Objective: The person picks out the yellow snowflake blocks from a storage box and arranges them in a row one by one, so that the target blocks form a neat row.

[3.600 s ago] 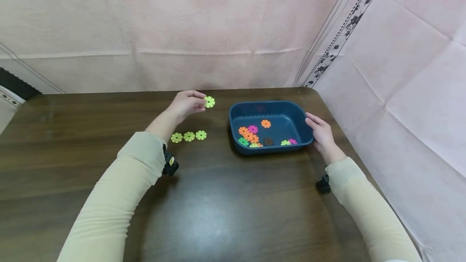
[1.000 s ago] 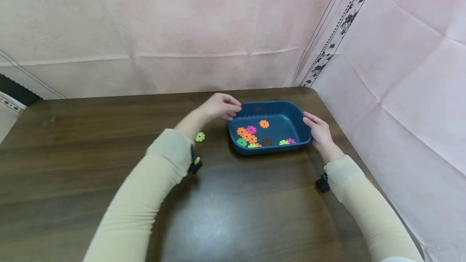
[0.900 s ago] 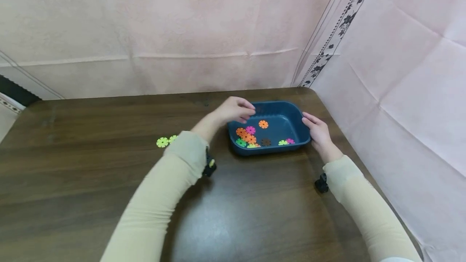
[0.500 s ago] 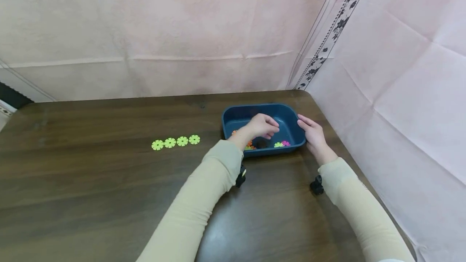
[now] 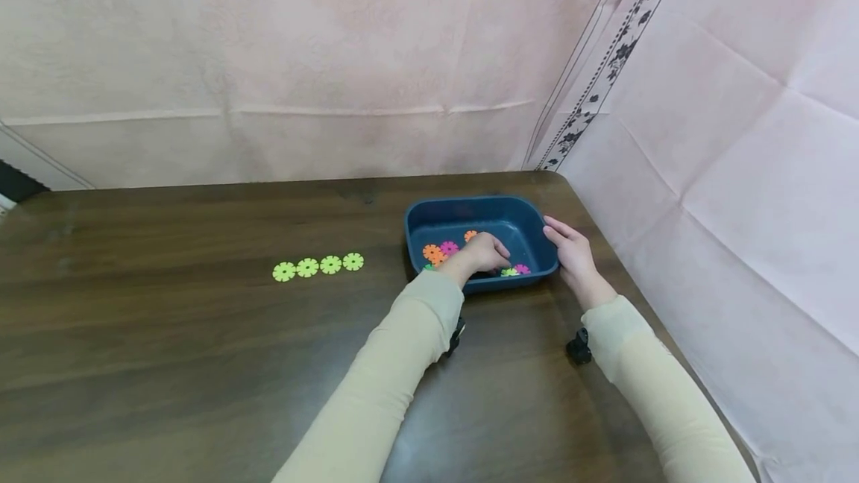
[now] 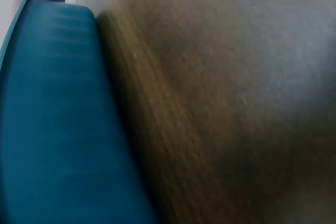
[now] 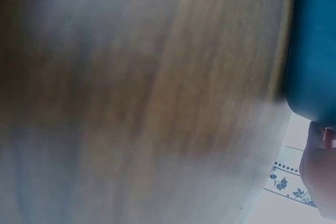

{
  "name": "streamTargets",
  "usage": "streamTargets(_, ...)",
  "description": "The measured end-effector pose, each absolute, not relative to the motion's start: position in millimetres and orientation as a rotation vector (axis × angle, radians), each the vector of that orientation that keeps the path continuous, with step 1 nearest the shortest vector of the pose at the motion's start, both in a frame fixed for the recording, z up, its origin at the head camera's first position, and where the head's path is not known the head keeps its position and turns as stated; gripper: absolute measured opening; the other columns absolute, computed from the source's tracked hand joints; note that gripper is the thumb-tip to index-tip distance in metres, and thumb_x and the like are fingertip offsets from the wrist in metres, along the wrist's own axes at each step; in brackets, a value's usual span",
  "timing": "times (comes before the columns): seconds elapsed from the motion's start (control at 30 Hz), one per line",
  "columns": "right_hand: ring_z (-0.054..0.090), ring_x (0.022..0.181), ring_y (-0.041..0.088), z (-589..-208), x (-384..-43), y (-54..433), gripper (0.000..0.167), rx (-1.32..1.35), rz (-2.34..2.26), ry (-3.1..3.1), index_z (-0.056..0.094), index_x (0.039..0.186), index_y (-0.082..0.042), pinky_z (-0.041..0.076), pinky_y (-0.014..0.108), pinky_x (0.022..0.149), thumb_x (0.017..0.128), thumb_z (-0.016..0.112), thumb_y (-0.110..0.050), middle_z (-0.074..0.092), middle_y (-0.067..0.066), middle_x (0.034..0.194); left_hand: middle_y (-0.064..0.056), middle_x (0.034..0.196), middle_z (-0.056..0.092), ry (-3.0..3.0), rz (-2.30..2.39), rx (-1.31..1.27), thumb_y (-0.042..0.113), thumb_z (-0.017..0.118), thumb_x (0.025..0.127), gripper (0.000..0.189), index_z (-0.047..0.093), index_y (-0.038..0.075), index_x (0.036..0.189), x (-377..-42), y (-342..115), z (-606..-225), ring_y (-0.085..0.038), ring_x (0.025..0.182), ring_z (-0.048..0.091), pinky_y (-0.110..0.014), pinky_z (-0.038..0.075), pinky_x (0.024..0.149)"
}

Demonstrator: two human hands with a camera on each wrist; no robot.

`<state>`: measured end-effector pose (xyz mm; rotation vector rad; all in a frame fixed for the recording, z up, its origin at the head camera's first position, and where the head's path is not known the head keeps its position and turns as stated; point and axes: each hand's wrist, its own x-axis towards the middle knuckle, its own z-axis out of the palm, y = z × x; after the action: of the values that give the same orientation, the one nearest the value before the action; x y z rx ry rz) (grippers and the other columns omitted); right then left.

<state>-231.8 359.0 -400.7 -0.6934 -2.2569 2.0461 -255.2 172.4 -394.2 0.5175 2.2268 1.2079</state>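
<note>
Pinching the blue tray [image 5: 463, 211] at its three-o'clock end, presumably to steady it, the right hand [image 5: 572, 252] partners the left hand [image 5: 480, 253], whose grip is unclear, inside near five o'clock.

We wear long cream sleeves [image 5: 365, 401] with broad, pale grey-green cuffs [image 5: 614, 328] and a small black camera [image 5: 579, 347] at each wrist.

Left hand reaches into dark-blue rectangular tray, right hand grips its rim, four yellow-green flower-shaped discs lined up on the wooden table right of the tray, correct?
Wrong side: the head view shows the four yellow-green flower-shaped discs left of the dark-blue rectangular tray. The rest stands: left hand in it, right hand gripping its rim.
</note>
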Motion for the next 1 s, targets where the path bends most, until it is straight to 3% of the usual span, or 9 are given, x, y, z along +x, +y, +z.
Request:
streamTargets(0.23,0.029,0.14,0.02,-397.6,-230.8,356.3,0.049,-0.692,2.055,-2.219,0.039,0.141,-0.008,0.028,0.034,0.115,0.096,0.052,-0.021,0.03,0.007,0.153,-0.005,0.115,0.067,2.346,0.924,0.718,0.01,0.06,0.09,0.022,0.07,0.007,0.11,-252.8,187.2,-392.4,-0.016,0.11,0.059,-0.026,0.049,0.095)
streamTargets(0.63,0.036,0.136,0.017,-404.4,-228.1,359.3,0.047,-0.589,2.045,-2.242,0.052,0.134,-0.017,0.035,0.03,0.11,0.091,0.061,-0.031,0.039,0.004,0.148,-0.003,0.116,0.066,2.401,0.741,0.767,0.004,0.057,0.09,0.022,0.069,0.007,0.109,-253.8,188.5,-393.8,-0.015,0.116,0.056,-0.027,0.048,0.097)
streamTargets(0.77,0.027,0.141,0.02,-393.1,-226.2,351.3,0.047,-0.664,2.028,-2.27,0.042,0.14,-0.009,0.027,0.035,0.116,0.096,0.052,-0.022,0.03,0.008,0.153,-0.003,0.116,0.066,2.4,0.774,0.745,0.002,0.057,0.09,0.022,0.069,0.006,0.108,-253.0,185.9,-392.1,-0.015,0.115,0.056,-0.027,0.048,0.097)
streamTargets(1.0,0.027,0.141,0.02,-402.6,-232.0,356.3,0.048,-0.688,2.014,-2.265,0.04,0.141,-0.008,0.027,0.035,0.116,0.097,0.05,-0.022,0.03,0.007,0.153,-0.004,0.11,0.068,2.392,0.906,0.698,0.003,0.061,0.088,0.016,0.072,0.005,0.099,-253.4,180.8,-391.1,-0.016,0.109,0.058,-0.027,0.049,0.094)
